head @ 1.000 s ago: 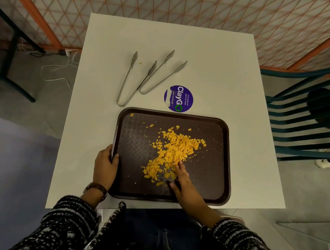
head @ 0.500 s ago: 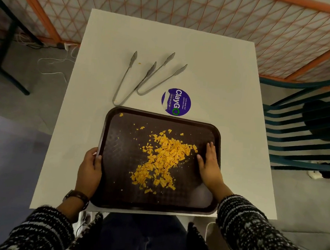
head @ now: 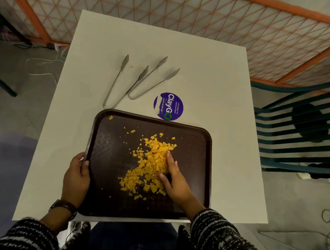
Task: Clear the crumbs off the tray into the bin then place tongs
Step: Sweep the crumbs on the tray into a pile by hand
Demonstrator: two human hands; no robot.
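A dark brown tray [head: 196,138] lies at the near edge of the white table [head: 211,79]. Orange crumbs [head: 148,162] are heaped in its middle, with a few stray bits toward the far left corner. My left hand [head: 77,175] grips the tray's left rim, thumb over the edge. My right hand [head: 175,175] lies flat on the tray with straight fingers pressed against the right side of the crumb heap. Two metal tongs [head: 124,81] [head: 153,83] lie on the table beyond the tray. No bin is in view.
A round purple sticker [head: 168,105] sits on the table just past the tray's far edge. An orange mesh fence [head: 205,15] stands behind the table. A teal slatted chair [head: 299,129] is at the right. Cables lie on the floor at the left.
My right hand moved from the tray's right side leftward into the crumbs, pushing them into a tighter heap. The left hand kept its hold on the rim.
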